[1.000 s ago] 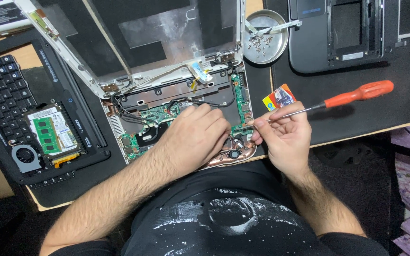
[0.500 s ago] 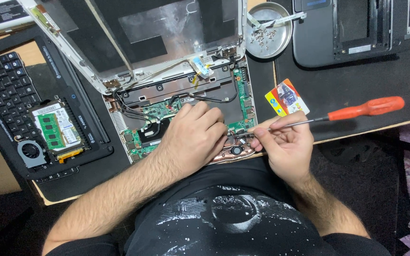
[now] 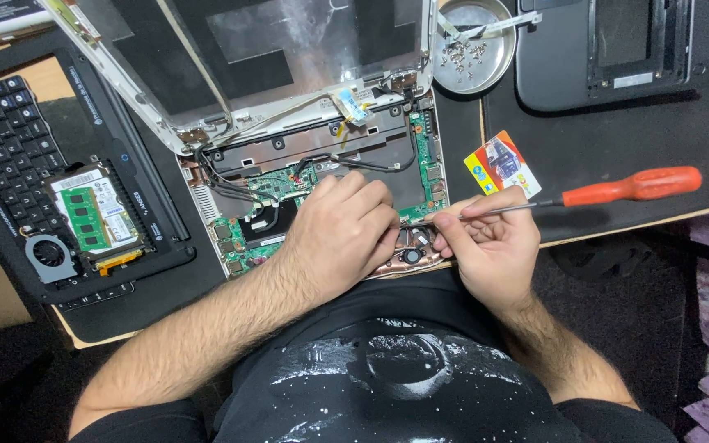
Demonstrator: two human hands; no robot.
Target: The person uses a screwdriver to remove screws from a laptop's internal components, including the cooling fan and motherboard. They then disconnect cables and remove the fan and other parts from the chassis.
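Hands (image 3: 346, 234) barely moved: right grip (image 3: 486, 238) stays closed on screwdriver (image 3: 629, 187), left apparently pressing flat on motherboard (image 3: 276, 187).

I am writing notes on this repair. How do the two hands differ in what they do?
The right hand pinches the metal shaft of the screwdriver; the left hand holds no tool. The left hand lies palm down on the open laptop, covering part of its green board; the right hand sits at the laptop's near right corner. Both are bare and close together.
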